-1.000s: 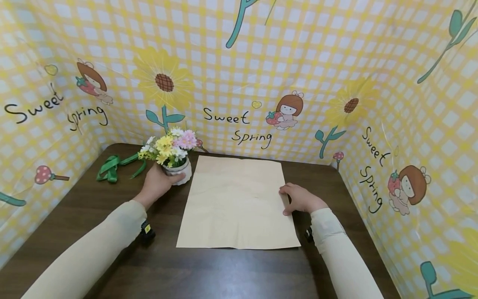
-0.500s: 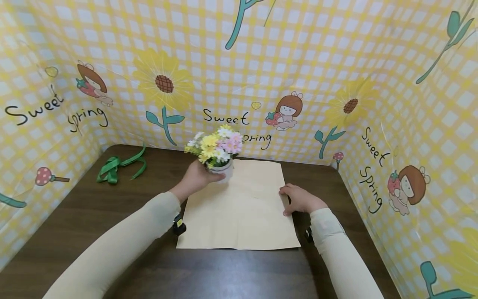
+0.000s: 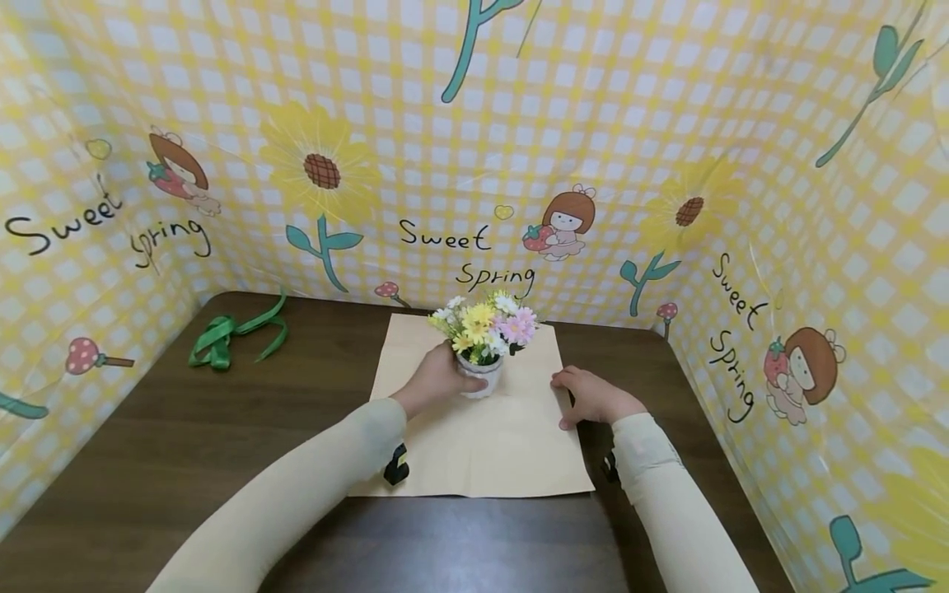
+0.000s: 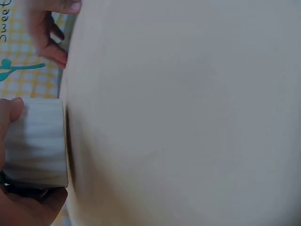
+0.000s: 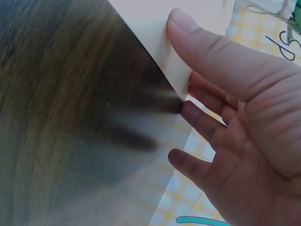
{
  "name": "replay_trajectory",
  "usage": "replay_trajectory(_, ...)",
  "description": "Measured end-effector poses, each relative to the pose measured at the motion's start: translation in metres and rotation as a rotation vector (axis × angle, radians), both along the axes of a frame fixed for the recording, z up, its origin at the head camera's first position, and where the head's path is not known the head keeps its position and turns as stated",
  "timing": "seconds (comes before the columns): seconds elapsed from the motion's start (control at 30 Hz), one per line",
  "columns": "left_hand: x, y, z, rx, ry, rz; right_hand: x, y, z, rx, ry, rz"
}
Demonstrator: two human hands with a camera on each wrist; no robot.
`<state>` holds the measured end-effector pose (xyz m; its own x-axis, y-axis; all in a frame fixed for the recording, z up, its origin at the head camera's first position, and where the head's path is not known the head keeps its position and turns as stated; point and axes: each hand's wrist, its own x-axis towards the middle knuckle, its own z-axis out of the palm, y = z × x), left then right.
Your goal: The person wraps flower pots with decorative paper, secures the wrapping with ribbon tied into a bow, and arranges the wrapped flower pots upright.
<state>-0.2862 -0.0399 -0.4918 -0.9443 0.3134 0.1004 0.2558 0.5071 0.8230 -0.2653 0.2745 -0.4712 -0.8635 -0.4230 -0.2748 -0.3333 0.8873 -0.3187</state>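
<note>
My left hand [image 3: 432, 380] grips a small white flower pot [image 3: 482, 380] with its thumb across the near side. Yellow, pink and white artificial flowers [image 3: 485, 325] fill the pot. It is upright over the upper middle of a large cream sheet of paper [image 3: 474, 453]. In the left wrist view, the pot's base [image 4: 65, 146] sits right at the paper's surface. My right hand [image 3: 596, 397] rests at the sheet's right edge, thumb and fingers spread apart in a loose curve. From the right wrist, its fingertips [image 5: 188, 110] show at the paper's edge.
A loose green ribbon [image 3: 222, 333] lies at the back left of the dark wooden table [image 3: 296, 395]. Yellow checked cloth [image 3: 460, 165] with printed flowers and figures encloses the back and both sides.
My left hand has carried the flower pot rightward from beside the paper's left edge to over the paper, then lowered it. The right hand has stayed at the right edge.
</note>
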Motion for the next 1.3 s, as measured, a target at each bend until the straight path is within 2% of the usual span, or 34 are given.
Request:
replay_trajectory(0.13,0.002,0.004,-0.007,0.004,0.013,0.002,0.000,-0.003,0.000,0.002,0.000,0.016)
replay_trajectory(0.27,0.002,0.005,-0.008,0.009,0.034,0.001,-0.001,-0.003,0.001,-0.004,0.010,0.031)
replay_trajectory(0.5,0.001,0.005,-0.010,0.029,0.064,-0.038,-0.001,-0.003,0.002,0.000,0.014,0.032)
replay_trajectory(0.77,0.002,0.001,-0.016,-0.013,0.063,-0.034,0.002,-0.008,0.001,0.037,0.014,0.019)
replay_trajectory(0.9,0.006,-0.004,-0.015,-0.017,0.068,-0.026,0.005,-0.017,0.005,0.095,0.032,0.034)
replay_trajectory(1.07,0.014,-0.015,-0.010,-0.067,0.090,-0.018,0.009,-0.030,0.007,0.139,0.097,0.098)
replay_trajectory(1.3,0.032,-0.039,-0.007,-0.115,0.098,-0.020,0.019,-0.057,0.003,0.198,0.150,0.147)
